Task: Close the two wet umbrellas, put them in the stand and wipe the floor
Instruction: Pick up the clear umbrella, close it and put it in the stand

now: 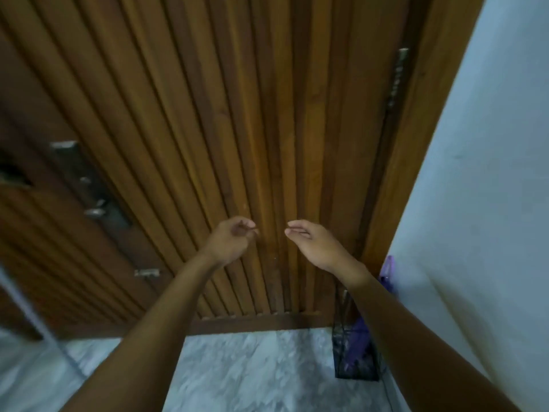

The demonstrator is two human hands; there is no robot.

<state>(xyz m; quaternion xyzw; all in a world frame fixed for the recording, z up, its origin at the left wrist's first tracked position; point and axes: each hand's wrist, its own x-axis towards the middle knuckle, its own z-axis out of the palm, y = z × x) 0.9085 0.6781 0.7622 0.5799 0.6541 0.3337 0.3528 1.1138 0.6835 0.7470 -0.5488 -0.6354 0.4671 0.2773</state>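
Both my arms reach forward in front of a ribbed wooden door [208, 114]. My left hand [230, 240] hangs with loosely curled fingers and holds nothing. My right hand [312, 242] is relaxed, fingers nearly straight, also empty. The two hands are a short gap apart. At the lower right a dark wire umbrella stand [341, 352] sits in the corner by the wall. A purple closed umbrella [358, 337] stands inside it, its handle [388, 267] showing above my right forearm. A second umbrella is not visible. The marble floor [252, 367] lies below.
The door carries a metal lock plate with handle [89, 185] at left and a small latch [147, 273] lower down. A pale wall [475, 203] closes off the right side. The door frame [416, 144] runs beside it.
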